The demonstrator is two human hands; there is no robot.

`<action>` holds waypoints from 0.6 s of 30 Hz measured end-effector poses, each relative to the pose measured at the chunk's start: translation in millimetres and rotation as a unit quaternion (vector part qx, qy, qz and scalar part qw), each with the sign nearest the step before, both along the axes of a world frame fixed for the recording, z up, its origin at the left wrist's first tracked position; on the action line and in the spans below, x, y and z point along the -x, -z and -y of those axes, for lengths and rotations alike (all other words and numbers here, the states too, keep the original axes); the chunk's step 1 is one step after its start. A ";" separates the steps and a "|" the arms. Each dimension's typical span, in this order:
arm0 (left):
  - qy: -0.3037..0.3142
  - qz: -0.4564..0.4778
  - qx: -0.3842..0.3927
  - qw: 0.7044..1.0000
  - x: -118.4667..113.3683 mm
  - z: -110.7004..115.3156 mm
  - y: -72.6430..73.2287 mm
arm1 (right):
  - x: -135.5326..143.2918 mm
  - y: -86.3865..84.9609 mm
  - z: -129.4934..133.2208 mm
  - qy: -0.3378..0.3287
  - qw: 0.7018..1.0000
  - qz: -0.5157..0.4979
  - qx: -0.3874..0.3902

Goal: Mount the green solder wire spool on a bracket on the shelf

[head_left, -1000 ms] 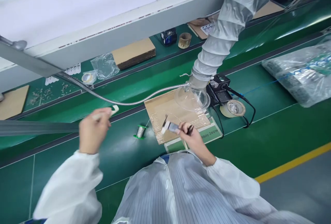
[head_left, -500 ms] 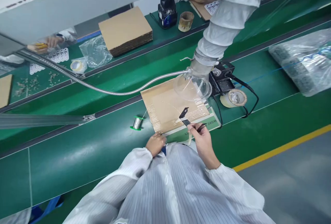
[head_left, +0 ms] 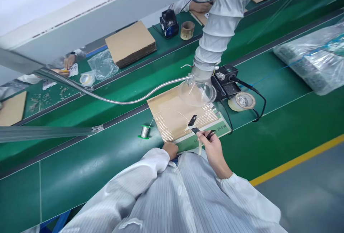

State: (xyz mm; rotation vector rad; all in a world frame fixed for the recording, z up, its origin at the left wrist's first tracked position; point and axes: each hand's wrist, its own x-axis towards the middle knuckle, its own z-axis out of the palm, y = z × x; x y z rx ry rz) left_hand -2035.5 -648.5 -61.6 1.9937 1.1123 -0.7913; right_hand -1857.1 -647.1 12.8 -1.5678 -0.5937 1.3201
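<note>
Your counter (head_left: 88,168) shines smooth, glossy green; brown cardboard (head_left: 174,107) lies matt near its far edge, ridged with shiny strips. There's clear, glossy plastic on the funnel (head_left: 197,91), crinkled grey sheeting on the duct (head_left: 220,32), ribbed bright metal on the hose (head_left: 129,101), and thin striped cloth on your sleeves (head_left: 129,175).

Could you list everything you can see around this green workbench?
Black bent strip: one, right hand
Green-ended silvery wire spool: one, left of cardboard
Brown cardboard sheet: one, centre, atop green printed board
Clear plastic hood, grey duct: one each, above sheet
Black stand: one, right
Cream ring with silvery bits: one, beside stand
Clear-wrapped greyish bundle: one, far right
Brown cardboard stack, clear bag, pale tape roll, black box, brownish cup: one each, opposite side
Right hand, left hand: near edge
</note>
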 end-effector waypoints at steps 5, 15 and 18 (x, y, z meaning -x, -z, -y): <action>-0.045 -0.025 0.001 0.999 -14.4 1.2 -6.1 | 8.8 -3.2 -11.6 -0.015 1.000 -0.004 -0.005; -0.280 -0.106 -0.136 0.944 62.6 -51.6 -63.9 | 6.2 -4.2 -22.7 -0.015 1.000 0.003 -0.008; -0.307 -0.082 -0.181 0.931 71.1 -62.0 -85.4 | 14.5 -10.3 -29.4 -0.049 0.998 -0.025 -0.038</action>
